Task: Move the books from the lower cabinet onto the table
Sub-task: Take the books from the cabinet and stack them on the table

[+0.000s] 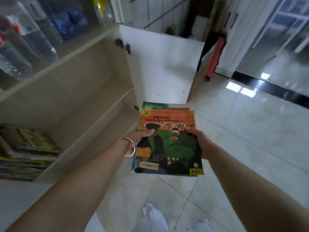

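Books in a thin stack are held out over the tiled floor, beside the open lower cabinet — the left hand grips the stack's left edge with its thumb on the orange-and-green top cover, and the right hand grips the right edge likewise. At least three covers show in the stack; the exact count cannot be told. A second pile of books lies on the cabinet's bottom shelf — two piles, two hands, one bangle on the left wrist.

You look from a single head-worn wide-angle camera, facing forward and steeply down: your forearms reach in from the near edge, the open cabinet sits close at left, tiled floor stretches right and far.
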